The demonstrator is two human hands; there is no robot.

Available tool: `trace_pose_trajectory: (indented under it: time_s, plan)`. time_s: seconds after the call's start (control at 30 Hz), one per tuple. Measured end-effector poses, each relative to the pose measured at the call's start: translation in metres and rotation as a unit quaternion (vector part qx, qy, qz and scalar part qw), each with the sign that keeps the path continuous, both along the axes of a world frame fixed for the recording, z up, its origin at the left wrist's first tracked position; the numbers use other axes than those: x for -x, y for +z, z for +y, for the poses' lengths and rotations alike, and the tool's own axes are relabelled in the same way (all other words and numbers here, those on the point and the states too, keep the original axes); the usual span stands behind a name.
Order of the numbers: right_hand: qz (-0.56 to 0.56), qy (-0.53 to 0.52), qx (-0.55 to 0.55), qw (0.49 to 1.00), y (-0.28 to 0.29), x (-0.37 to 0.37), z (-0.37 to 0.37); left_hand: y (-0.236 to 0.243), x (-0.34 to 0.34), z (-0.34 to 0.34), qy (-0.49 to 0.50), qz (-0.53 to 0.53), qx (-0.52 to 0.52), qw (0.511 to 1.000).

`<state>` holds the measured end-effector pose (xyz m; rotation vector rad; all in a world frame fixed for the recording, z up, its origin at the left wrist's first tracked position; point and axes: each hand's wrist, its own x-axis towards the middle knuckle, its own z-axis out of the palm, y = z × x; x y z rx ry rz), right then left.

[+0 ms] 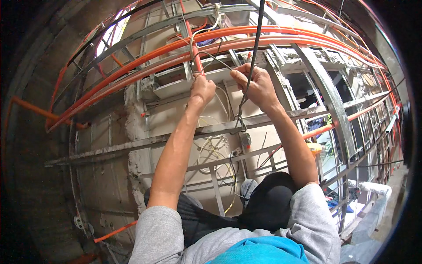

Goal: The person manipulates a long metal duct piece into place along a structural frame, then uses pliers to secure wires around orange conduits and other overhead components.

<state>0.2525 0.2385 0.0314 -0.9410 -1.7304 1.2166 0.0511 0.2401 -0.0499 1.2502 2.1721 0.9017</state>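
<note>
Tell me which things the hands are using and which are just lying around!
Being used:
Upright orange pipe, gripped in the left hand
Thin dark wire, pinched by the right hand

Just around:
Tangled pale wires
Metal frame
Yellow object, partly hidden

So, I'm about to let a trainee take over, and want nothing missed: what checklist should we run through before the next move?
1. Left grip closed around the orange conduit: ok.
2. Right grip pinching the thin dark wire: ok.
3. Black cable out of the right grip's way: not ok; it crosses in front of it.
4. Black cable free of tangles: not ok; it looks looped or knotted below the right grip.
5. Conduit's lower end sound: cannot tell; no end shows past the left grip.
</note>
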Motion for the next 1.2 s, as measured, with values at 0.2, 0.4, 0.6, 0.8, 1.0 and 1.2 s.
trace_pose_trajectory:
  time_s: [0.2,0.4,0.6,0.8,1.0,1.2]
  plan:
    - [-0.045,-0.021,-0.110,0.993,0.011,-0.050,0.008,-0.061,0.009,0.036,-0.072,0.010,-0.082,0.994]
    - [-0.267,-0.054,-0.156,0.950,0.050,-0.181,-0.012,-0.052,0.074,0.044,-0.054,-0.145,0.005,0.988]
    - [-0.255,-0.170,-0.058,0.950,0.020,-0.322,-0.136,-0.033,0.052,0.045,-0.112,-0.108,0.050,0.987]
    - [-0.448,-0.255,0.079,0.853,-0.079,-0.381,-0.257,-0.029,0.066,0.053,-0.087,-0.213,0.035,0.973]
    - [-0.519,-0.274,0.244,0.772,-0.207,-0.491,-0.323,-0.027,0.030,0.051,-0.077,-0.177,0.084,0.978]
    - [-0.445,-0.396,0.150,0.789,-0.392,-0.501,-0.320,-0.039,0.059,0.043,-0.041,-0.187,0.100,0.976]
